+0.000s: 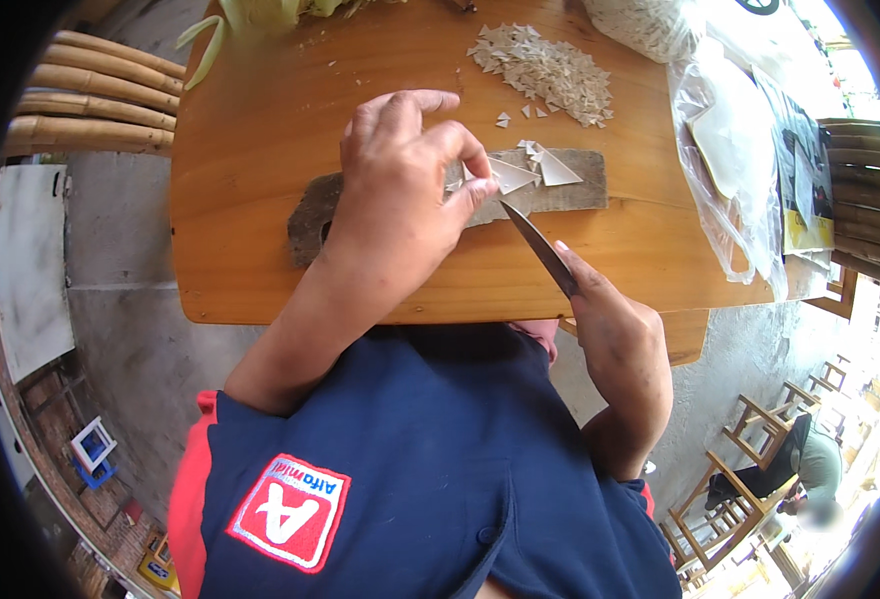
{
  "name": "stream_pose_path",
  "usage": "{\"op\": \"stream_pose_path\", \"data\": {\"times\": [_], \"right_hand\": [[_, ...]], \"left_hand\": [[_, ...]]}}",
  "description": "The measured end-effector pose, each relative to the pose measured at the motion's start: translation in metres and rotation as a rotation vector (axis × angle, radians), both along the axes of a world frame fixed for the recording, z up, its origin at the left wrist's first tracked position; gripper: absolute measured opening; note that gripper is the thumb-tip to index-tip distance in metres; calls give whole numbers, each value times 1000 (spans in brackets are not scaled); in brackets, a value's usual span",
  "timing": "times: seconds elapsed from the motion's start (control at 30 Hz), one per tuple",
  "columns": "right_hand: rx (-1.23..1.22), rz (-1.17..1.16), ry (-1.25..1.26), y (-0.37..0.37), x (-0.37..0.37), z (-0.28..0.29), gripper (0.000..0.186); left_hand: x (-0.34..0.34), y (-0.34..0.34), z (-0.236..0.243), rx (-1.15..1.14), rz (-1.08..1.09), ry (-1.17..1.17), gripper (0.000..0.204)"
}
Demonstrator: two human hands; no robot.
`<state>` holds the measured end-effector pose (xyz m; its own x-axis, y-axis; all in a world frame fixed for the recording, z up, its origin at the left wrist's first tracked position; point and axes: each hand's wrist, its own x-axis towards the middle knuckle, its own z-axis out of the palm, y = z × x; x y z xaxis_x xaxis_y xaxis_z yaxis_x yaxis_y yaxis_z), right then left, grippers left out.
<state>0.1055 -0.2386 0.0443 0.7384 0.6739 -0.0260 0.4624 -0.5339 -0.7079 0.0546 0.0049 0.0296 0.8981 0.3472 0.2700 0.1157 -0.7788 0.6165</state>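
A worn wooden board (582, 197) lies on the varnished table (230, 250), with white flat triangular pieces (560, 170) on it. My left hand (395, 190) is over the board, thumb and index finger pinched on one of these white pieces, its other fingers curled, hiding part of the board. My right hand (615, 339) grips a knife (538, 247) by its handle near the table's front edge; the blade points up-left, its tip just below my left fingertips. A heap of small white cut bits (545, 75) is spread beyond the board.
Crumpled clear plastic bags (710, 170) with white contents line the table's right side, and yellowish material (205, 45) the far left. Bamboo benches (100, 90) flank the table. At lower right, another person (815, 469) bends among wooden stools (750, 429).
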Motion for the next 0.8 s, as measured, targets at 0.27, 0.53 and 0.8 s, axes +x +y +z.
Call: {"op": "stream_pose_path", "data": {"times": [0.27,0.53,0.8], "right_hand": [[-330,195,-27,39,0,16,64],[-206,19,-51,42,8,12,49],[-82,-42,12,35,3,7,51]], "left_hand": [[-31,20,7,-354,79,66,15],[-34,11,1,-92,56,-25,11],[-27,3,-11,53,37,-33,10]]}}
